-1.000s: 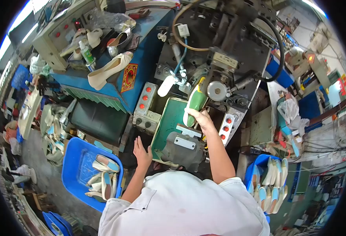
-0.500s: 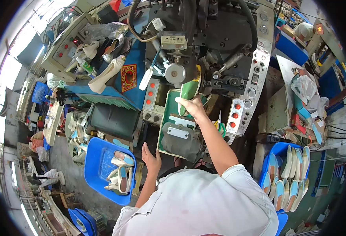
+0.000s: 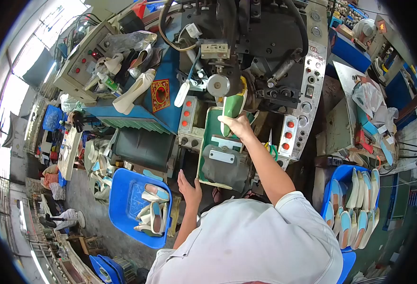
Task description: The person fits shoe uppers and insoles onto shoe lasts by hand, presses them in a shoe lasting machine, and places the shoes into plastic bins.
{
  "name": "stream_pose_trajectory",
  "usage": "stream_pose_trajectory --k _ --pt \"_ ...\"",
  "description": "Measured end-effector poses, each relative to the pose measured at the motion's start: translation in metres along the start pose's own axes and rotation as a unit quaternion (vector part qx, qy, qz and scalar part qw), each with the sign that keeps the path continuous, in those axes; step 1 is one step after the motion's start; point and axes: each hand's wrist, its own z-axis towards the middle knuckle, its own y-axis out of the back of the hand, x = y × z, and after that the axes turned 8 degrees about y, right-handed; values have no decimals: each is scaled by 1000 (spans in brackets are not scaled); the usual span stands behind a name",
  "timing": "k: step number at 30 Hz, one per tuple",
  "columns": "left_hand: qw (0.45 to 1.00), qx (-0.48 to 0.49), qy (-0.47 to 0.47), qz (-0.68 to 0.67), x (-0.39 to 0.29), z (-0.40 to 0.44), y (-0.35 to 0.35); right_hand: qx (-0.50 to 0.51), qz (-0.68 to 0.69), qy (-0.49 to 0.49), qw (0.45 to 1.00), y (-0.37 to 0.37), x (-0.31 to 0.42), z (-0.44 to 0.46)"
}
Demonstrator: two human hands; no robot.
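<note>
My right hand [image 3: 237,125] grips the near end of a shoe [image 3: 234,105] with a green sole side facing up and a pale upper. The shoe's far end sits in the machine [image 3: 260,38], just right of a round metal press head [image 3: 218,85]. A metal clamp arm [image 3: 278,96] stands to the right of the shoe. My left hand [image 3: 188,188] is open and holds nothing, its fingers extended. It hovers between a blue bin [image 3: 123,227] and the machine's green tray [image 3: 203,161].
Pale flat shoes lie in the left bin, and many more fill another blue bin [image 3: 329,189] at right. Control panels with red buttons [image 3: 288,135] flank the tray. Green-handled scissors [image 3: 272,147] sit beside the right panel. A beige shoe [image 3: 135,92] rests on the blue machine cabinet.
The view has shifted slightly, moving the scene right. The clamp arm appears farther from the shoe. My right hand still grips the shoe; my left hand stays open.
</note>
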Motion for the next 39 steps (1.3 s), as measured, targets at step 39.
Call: stream_pose_trajectory --k 39 --pt "894 250 -168 -331 -147 130 54 -105 179 -198 958 18 42 -63"
